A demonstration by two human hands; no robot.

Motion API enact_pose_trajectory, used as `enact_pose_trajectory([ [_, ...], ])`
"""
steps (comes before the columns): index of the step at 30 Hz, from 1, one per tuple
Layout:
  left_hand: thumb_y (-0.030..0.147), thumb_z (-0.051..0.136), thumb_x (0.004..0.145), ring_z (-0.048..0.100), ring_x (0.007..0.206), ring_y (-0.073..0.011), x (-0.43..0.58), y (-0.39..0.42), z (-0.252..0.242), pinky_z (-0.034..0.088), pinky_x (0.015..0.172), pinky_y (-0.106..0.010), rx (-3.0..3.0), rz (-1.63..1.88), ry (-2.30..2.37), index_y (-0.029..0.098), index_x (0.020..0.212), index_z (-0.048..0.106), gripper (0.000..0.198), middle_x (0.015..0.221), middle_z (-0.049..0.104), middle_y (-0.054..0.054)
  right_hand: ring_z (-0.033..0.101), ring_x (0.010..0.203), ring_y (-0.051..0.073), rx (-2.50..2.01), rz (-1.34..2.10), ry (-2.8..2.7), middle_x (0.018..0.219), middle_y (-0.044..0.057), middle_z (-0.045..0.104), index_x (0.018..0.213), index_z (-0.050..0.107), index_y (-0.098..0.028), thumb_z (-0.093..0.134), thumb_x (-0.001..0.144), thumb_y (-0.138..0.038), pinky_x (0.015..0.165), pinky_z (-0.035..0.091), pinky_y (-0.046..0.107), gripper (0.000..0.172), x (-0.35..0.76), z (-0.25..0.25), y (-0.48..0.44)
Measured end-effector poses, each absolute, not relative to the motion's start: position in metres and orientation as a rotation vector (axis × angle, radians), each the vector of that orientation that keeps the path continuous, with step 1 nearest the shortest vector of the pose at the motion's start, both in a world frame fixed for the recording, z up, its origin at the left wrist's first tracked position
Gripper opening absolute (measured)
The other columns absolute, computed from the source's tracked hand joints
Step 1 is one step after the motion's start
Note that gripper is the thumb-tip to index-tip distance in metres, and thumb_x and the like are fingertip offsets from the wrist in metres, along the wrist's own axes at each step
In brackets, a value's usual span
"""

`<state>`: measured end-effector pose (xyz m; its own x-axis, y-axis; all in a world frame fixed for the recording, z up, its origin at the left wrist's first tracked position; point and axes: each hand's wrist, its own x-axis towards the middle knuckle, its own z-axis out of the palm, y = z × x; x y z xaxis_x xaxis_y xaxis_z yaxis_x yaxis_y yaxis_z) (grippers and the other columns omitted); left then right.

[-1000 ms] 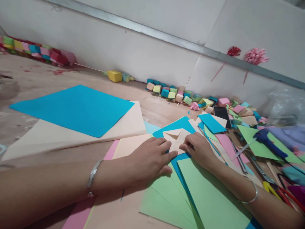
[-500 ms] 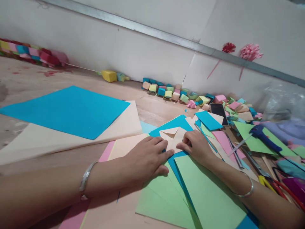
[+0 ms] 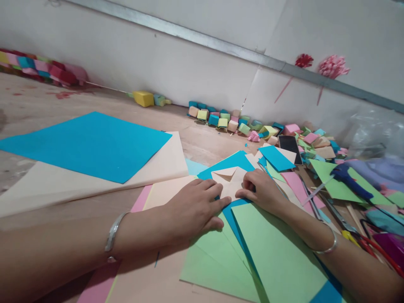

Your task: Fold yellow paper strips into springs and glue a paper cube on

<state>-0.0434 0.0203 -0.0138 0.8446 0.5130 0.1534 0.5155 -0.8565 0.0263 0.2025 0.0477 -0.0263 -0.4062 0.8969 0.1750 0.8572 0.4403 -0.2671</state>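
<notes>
A small cream folded paper [image 3: 232,176] with a triangular flap lies on blue and green sheets in front of me. My left hand [image 3: 197,208] rests on its left and lower side, fingers stretched out and nearly flat. At its right edge is my right hand [image 3: 260,189], with curled fingers and the thumb pressed to the paper. Some of that edge is hidden by my fingers. Light green sheets [image 3: 277,248] spread below the hands, over blue paper. A large peach sheet [image 3: 148,277] extends beneath my left forearm.
A big blue sheet [image 3: 91,147] lies at left on cream paper [image 3: 167,162]. Paper cubes [image 3: 222,123] line the wall. At right are a phone [image 3: 289,147], a blue glue gun [image 3: 350,181], red-and-yellow-handled scissors [image 3: 356,240] and a plastic bag [image 3: 372,134].
The view has shifted very slightly. Both hands stay on the folded paper in almost the same pose.
</notes>
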Motion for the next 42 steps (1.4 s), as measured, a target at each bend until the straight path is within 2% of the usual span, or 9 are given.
enact_pose_trajectory([
  [5,0.053,0.059,0.085,0.051,0.093,-0.0250,-0.043,0.021,-0.018,0.035,0.071,-0.035,-2.976,-0.239,-0.813,0.024,0.128,0.053,0.052,0.101,0.058,-0.006,0.046,0.067,0.017,-1.488,0.157,-2.408,0.064,-0.001,0.055,0.063,0.045,-0.020,0.078,0.071,-0.045,0.062,0.031,0.029,0.042,0.198,-0.022,0.046],
  [12,0.051,0.056,0.088,0.052,0.096,-0.0259,-0.044,0.022,-0.018,0.035,0.071,-0.035,-2.992,-0.208,-0.810,0.025,0.130,0.050,0.050,0.107,0.056,-0.006,0.047,0.068,0.017,-1.424,0.202,-2.504,0.066,0.000,0.058,0.065,0.049,-0.020,0.077,0.072,-0.047,0.060,0.029,0.028,0.040,0.204,-0.021,0.050],
  [17,0.050,0.057,0.087,0.052,0.095,-0.0257,-0.045,0.021,-0.018,0.035,0.072,-0.035,-2.992,-0.223,-0.815,0.026,0.130,0.049,0.050,0.107,0.056,-0.007,0.049,0.070,0.017,-1.386,0.271,-2.580,0.068,0.001,0.059,0.066,0.054,-0.019,0.076,0.074,-0.044,0.063,0.033,0.027,0.034,0.221,-0.018,0.058],
  [21,0.051,0.056,0.088,0.052,0.091,-0.0244,-0.046,0.020,-0.017,0.033,0.071,-0.033,-2.972,-0.251,-0.793,0.025,0.128,0.050,0.048,0.104,0.057,-0.007,0.053,0.073,0.016,-1.414,0.469,-2.591,0.070,0.001,0.062,0.069,0.058,-0.019,0.076,0.075,-0.036,0.062,0.036,0.025,0.025,0.232,-0.009,0.062],
  [26,0.064,0.044,0.088,0.049,0.083,-0.0232,-0.042,0.024,-0.014,0.032,0.071,-0.034,-2.986,-0.266,-0.738,0.023,0.121,0.056,0.054,0.093,0.057,-0.006,0.052,0.064,0.013,-1.444,0.683,-2.515,0.067,-0.002,0.059,0.068,0.058,-0.019,0.072,0.075,-0.031,0.058,0.038,0.024,0.019,0.233,-0.004,0.062],
  [28,0.070,0.041,0.084,0.046,0.078,-0.0223,-0.039,0.028,-0.015,0.032,0.071,-0.035,-2.980,-0.283,-0.732,0.028,0.126,0.054,0.061,0.091,0.056,-0.005,0.052,0.063,0.013,-1.455,0.683,-2.500,0.066,-0.002,0.059,0.068,0.059,-0.019,0.071,0.074,-0.032,0.057,0.037,0.024,0.019,0.231,-0.003,0.062],
  [32,0.072,0.043,0.082,0.045,0.084,-0.0227,-0.036,0.033,-0.018,0.032,0.080,-0.037,-2.991,-0.332,-0.741,0.035,0.136,0.046,0.066,0.096,0.056,-0.005,0.052,0.063,0.013,-1.445,0.671,-2.506,0.067,-0.001,0.059,0.068,0.059,-0.019,0.071,0.075,-0.032,0.056,0.037,0.023,0.018,0.230,-0.003,0.061],
  [37,0.068,0.043,0.085,0.048,0.092,-0.0250,-0.039,0.032,-0.015,0.031,0.091,-0.045,-3.011,-0.340,-0.759,0.035,0.128,0.054,0.056,0.099,0.056,-0.006,0.052,0.064,0.013,-1.460,0.725,-2.489,0.066,-0.002,0.058,0.068,0.058,-0.019,0.070,0.075,-0.032,0.057,0.038,0.024,0.019,0.230,-0.003,0.061],
  [42,0.059,0.050,0.087,0.054,0.095,-0.0264,-0.044,0.027,-0.011,0.027,0.101,-0.054,-3.024,-0.274,-0.759,0.026,0.113,0.064,0.045,0.099,0.060,-0.008,0.052,0.064,0.013,-1.468,0.729,-2.483,0.066,-0.001,0.059,0.068,0.058,-0.018,0.069,0.075,-0.033,0.058,0.038,0.024,0.019,0.229,-0.001,0.060],
])
